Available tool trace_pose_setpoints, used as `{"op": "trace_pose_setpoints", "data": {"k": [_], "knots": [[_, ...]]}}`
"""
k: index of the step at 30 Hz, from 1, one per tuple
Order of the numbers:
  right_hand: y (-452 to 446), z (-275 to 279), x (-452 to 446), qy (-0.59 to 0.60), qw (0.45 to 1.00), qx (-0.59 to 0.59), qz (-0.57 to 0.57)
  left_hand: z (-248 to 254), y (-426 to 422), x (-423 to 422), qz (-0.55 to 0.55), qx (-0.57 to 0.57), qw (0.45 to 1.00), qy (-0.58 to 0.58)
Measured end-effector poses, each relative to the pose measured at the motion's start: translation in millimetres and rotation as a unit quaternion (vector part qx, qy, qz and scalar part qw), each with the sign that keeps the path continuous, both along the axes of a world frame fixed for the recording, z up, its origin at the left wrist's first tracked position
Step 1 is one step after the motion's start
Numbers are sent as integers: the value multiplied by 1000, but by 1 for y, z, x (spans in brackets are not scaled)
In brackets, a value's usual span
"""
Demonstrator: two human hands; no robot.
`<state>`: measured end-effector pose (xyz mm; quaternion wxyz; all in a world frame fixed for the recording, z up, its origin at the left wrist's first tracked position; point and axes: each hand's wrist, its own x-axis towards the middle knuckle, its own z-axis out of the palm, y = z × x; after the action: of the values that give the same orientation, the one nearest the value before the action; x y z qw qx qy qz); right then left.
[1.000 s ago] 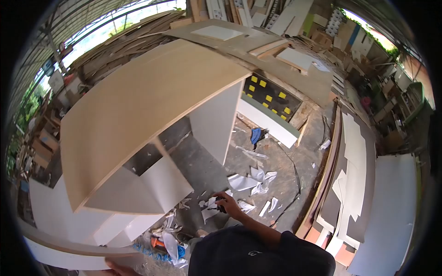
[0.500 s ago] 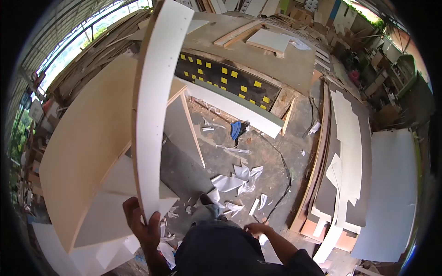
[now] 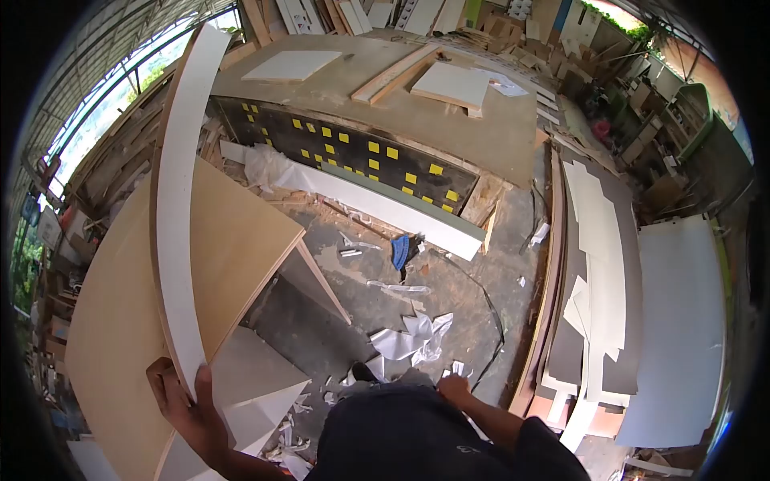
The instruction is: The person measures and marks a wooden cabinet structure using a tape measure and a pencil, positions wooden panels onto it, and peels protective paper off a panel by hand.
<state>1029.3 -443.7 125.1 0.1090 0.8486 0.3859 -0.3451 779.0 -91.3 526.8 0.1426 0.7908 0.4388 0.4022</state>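
My left hand [image 3: 188, 409] is closed around the lower end of a long white board [image 3: 178, 216] with a wooden edge, the thumb on its right side. The board stands nearly upright, its far end toward the top left, in front of a large plywood-topped cabinet [image 3: 241, 240]. Beneath that top show white and grey panels [image 3: 261, 365]. My right hand [image 3: 454, 388] hangs by my body near the dark shirt, with fingers bunched; whether it holds something is hidden.
White scraps [image 3: 413, 338], a blue-and-black item [image 3: 400, 252] and a black cable [image 3: 491, 301] lie on the floor. Ahead stands a worktable [image 3: 321, 80] with yellow squares on its dark side. Stacked sheets [image 3: 605, 264] are at the right.
The white board, low at the left at first, has been raised upright in my left hand and then moved left. My right hand has drawn back toward my body. The view has shifted.
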Motion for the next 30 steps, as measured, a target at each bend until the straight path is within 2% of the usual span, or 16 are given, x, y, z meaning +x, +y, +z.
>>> {"op": "trace_pose_setpoints", "data": {"k": [3, 5, 7, 8, 9, 11, 13, 15, 17, 18, 20, 22, 25, 27, 29, 30], "knots": [[12, -24, 30, 55, 991, -9, -120, 18, 0, 9, 35, -50, 998, 29], [19, -32, 61, 62, 993, -10, -100, 28, 4, 12, 44, -4, 996, 74], [24, -33, 105, 286, 956, -45, -40, 32, 12, 15, 62, 24, 986, 150], [31, 1, 115, 308, 946, -35, -96, 31, 19, 19, 79, 11, 980, 181], [41, 28, 129, 308, 948, -48, -62, 29, 25, 29, 82, 74, 977, 180], [53, 68, 158, 264, 963, -50, -17, 21, 40, 30, 100, 52, 965, 236], [59, 105, 188, 213, 970, 101, 64, 15, 53, 32, 115, -10, 962, 248], [84, 155, 205, 254, 960, 100, 68, 18, 51, 33, 141, -48, 962, 228], [109, 182, 198, 254, 922, 291, 36, 22, 31, 53, 142, 259, 939, 178], [122, 187, 189, 265, 906, 327, 44, 20, 15, 62, 164, 256, 935, 185], [147, 188, 161, 336, 866, 369, 30, 10, -29, 76, 189, 253, 948, 27], [167, 183, 122, 437, 816, 377, 5, -60, -75, 99, 145, 138, 958, -207], [185, 201, 61, 488, 756, 418, 124, -138, -152, 140, 262, -85, 941, -195], [191, 205, 34, 491, 701, 450, 255, -189, -201, 138, 274, -262, 878, -291], [186, 207, 13, 506, 660, 436, 343, -195, -241, 126, 263, -353, 768, -465], [182, 206, 4, 508, 662, 438, 336, -199, -255, 119, 262, -357, 770, -459]]}}
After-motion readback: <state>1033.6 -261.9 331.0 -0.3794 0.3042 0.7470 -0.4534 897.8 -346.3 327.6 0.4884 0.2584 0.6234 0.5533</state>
